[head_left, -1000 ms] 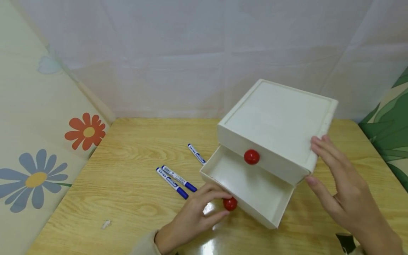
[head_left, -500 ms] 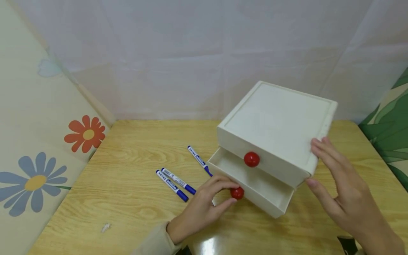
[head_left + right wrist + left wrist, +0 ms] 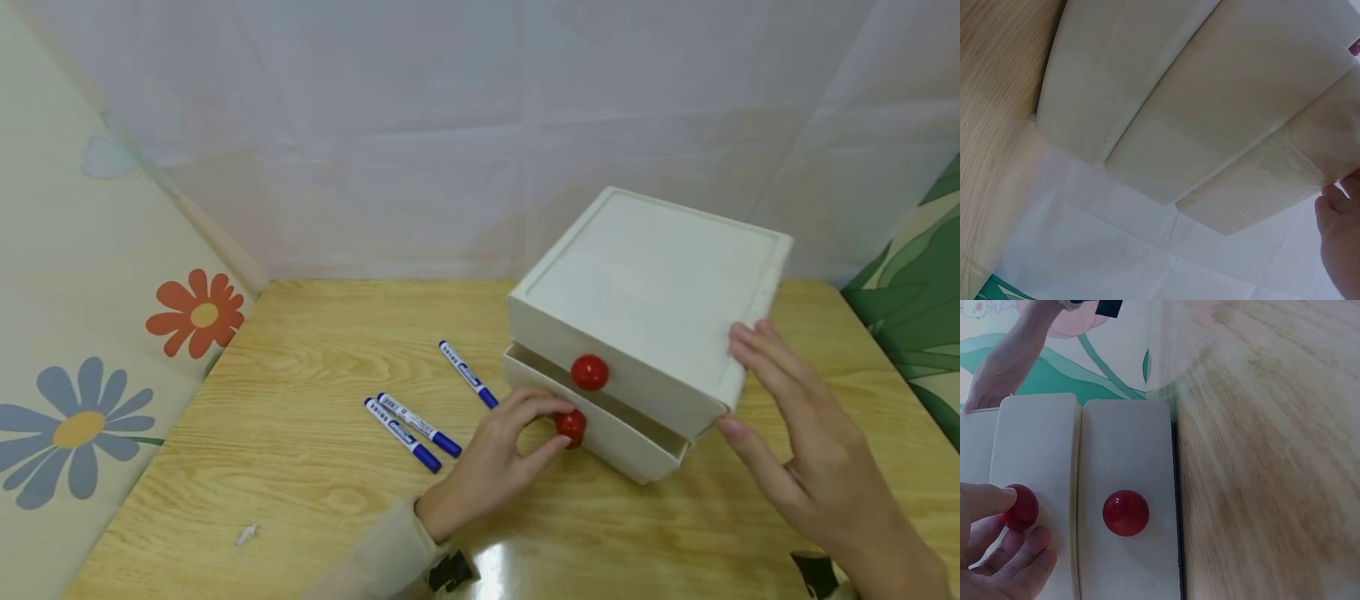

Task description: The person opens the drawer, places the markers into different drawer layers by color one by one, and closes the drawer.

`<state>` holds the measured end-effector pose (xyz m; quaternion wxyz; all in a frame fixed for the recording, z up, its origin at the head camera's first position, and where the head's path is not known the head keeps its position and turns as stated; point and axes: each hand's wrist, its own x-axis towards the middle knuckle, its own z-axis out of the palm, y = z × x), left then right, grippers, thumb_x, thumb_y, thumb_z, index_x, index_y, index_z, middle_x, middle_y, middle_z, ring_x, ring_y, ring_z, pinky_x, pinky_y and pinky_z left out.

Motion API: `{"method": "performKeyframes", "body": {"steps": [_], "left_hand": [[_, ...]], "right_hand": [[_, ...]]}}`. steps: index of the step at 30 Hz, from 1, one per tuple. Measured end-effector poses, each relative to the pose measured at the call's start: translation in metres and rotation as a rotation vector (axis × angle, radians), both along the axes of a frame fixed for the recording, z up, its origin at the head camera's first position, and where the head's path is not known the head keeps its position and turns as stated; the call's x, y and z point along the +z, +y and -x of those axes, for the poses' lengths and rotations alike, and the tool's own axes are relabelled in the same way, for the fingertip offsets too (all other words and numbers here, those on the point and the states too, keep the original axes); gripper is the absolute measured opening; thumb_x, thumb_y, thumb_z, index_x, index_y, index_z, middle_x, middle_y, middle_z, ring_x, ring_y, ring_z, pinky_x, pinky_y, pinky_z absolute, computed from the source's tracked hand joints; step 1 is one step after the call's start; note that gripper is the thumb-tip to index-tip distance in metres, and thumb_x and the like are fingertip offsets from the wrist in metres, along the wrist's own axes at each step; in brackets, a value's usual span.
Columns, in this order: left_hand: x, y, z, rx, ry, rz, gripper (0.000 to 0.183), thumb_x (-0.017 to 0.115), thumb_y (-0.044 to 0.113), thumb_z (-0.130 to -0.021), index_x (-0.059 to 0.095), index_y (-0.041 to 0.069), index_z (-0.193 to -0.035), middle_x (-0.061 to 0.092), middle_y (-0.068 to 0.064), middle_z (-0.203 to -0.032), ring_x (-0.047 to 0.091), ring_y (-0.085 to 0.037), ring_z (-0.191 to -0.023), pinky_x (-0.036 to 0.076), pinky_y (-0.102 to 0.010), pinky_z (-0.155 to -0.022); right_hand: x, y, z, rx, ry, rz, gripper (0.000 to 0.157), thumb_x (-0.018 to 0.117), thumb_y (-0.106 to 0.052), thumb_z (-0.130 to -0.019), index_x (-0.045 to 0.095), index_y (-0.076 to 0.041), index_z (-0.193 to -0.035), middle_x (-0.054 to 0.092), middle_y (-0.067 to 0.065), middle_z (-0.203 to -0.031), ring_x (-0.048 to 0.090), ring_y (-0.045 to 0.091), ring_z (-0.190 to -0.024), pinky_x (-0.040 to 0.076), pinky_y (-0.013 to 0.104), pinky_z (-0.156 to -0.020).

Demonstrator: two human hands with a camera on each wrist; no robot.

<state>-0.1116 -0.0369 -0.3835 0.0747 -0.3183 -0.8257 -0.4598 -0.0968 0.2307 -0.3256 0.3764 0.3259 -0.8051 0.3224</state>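
A white drawer cabinet (image 3: pixel 652 283) with red ball knobs stands at an angle on the right half of the table. My left hand (image 3: pixel 491 467) pinches the red knob (image 3: pixel 572 427) of the middle drawer (image 3: pixel 626 446), which sticks out a little from the cabinet. Above it, the top drawer's knob (image 3: pixel 589 372) is untouched and that drawer is closed. The left wrist view also shows a bottom drawer (image 3: pixel 1125 444) with its own knob (image 3: pixel 1125 513). My right hand (image 3: pixel 825 450) rests on the cabinet's right top edge, fingers on top and thumb by the front corner.
Several blue-and-white markers, a lone one (image 3: pixel 468 375) and a pair (image 3: pixel 401 433), lie on the wooden table (image 3: pixel 300 467) left of the cabinet. A small white scrap (image 3: pixel 247 534) lies front left. A pale sheet (image 3: pixel 375 150) hangs behind.
My left hand has pushed the middle drawer back toward the cabinet, from far out to a narrow gap. The right hand has stayed on the cabinet's edge.
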Motion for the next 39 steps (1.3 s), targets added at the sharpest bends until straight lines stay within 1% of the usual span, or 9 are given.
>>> {"method": "performKeyframes", "body": {"steps": [4,9,13,17,22,26,29,34,39], "left_hand": [[-0.001,0.004,0.005,-0.002,0.011,-0.015,0.031,0.063,0.011,-0.084,0.058,0.012,-0.115,0.055,0.001,-0.116,0.054,-0.006,-0.104,0.05,-0.023,-0.089],[-0.002,0.01,0.01,0.012,0.031,-0.025,0.031,0.064,0.011,-0.084,0.058,0.012,-0.114,0.056,0.002,-0.114,0.054,-0.007,-0.104,0.049,-0.02,-0.09],[-0.006,0.012,0.014,0.013,0.008,-0.06,0.032,0.065,0.011,-0.083,0.058,0.011,-0.114,0.056,0.001,-0.113,0.055,-0.009,-0.104,0.049,-0.019,-0.09],[-0.009,0.013,0.014,0.012,-0.017,-0.103,0.034,0.065,0.011,-0.083,0.058,0.012,-0.116,0.057,0.0,-0.114,0.055,-0.01,-0.105,0.049,-0.02,-0.091],[-0.01,0.014,0.013,0.002,-0.032,-0.139,0.035,0.065,0.009,-0.083,0.057,0.011,-0.118,0.057,-0.001,-0.115,0.056,-0.012,-0.105,0.05,-0.023,-0.09],[-0.011,0.013,0.012,-0.004,-0.084,-0.168,0.037,0.064,0.009,-0.084,0.055,0.013,-0.119,0.057,0.0,-0.116,0.057,-0.014,-0.106,0.051,-0.028,-0.09],[-0.014,0.012,0.012,0.006,-0.123,-0.173,0.038,0.065,0.008,-0.083,0.054,0.014,-0.119,0.058,0.0,-0.116,0.057,-0.014,-0.106,0.051,-0.03,-0.091],[-0.018,0.01,0.012,0.019,-0.17,-0.155,0.039,0.066,0.008,-0.082,0.054,0.014,-0.119,0.057,-0.001,-0.116,0.057,-0.013,-0.106,0.05,-0.029,-0.093],[-0.023,0.01,0.011,0.028,-0.177,-0.112,0.041,0.066,0.008,-0.081,0.053,0.011,-0.12,0.057,-0.003,-0.114,0.057,-0.014,-0.104,0.051,-0.029,-0.092]], "right_hand": [[0.0,0.001,0.0,0.01,0.005,0.004,0.062,0.048,-0.041,-0.093,0.048,0.015,-0.121,0.047,0.026,-0.131,0.036,0.035,-0.131,0.026,0.026,-0.114],[-0.001,0.001,0.001,0.001,0.001,-0.005,0.063,0.048,-0.042,-0.093,0.048,0.014,-0.121,0.047,0.026,-0.131,0.036,0.034,-0.132,0.026,0.026,-0.114],[-0.002,0.002,0.001,0.005,0.001,-0.004,0.063,0.048,-0.041,-0.093,0.048,0.014,-0.121,0.047,0.026,-0.131,0.036,0.035,-0.132,0.026,0.025,-0.114],[0.0,-0.001,0.0,-0.002,0.002,-0.01,0.063,0.047,-0.042,-0.093,0.048,0.014,-0.121,0.047,0.026,-0.131,0.036,0.033,-0.132,0.026,0.024,-0.114],[0.0,0.0,0.0,-0.004,0.0,-0.013,0.063,0.047,-0.042,-0.093,0.048,0.014,-0.122,0.047,0.026,-0.132,0.036,0.034,-0.132,0.026,0.025,-0.114],[-0.002,0.002,0.001,-0.005,-0.003,-0.012,0.063,0.047,-0.042,-0.093,0.048,0.014,-0.122,0.047,0.026,-0.132,0.035,0.034,-0.132,0.026,0.025,-0.114],[-0.002,0.003,0.001,-0.004,-0.003,-0.01,0.063,0.048,-0.042,-0.093,0.048,0.014,-0.122,0.046,0.026,-0.132,0.036,0.034,-0.132,0.026,0.025,-0.114],[-0.002,0.003,0.001,0.004,0.004,-0.001,0.063,0.049,-0.041,-0.092,0.048,0.014,-0.121,0.047,0.026,-0.131,0.036,0.035,-0.131,0.026,0.026,-0.114],[-0.002,0.003,0.001,0.01,0.012,0.006,0.063,0.049,-0.041,-0.092,0.048,0.015,-0.121,0.047,0.027,-0.131,0.037,0.035,-0.131,0.026,0.026,-0.114]]}}
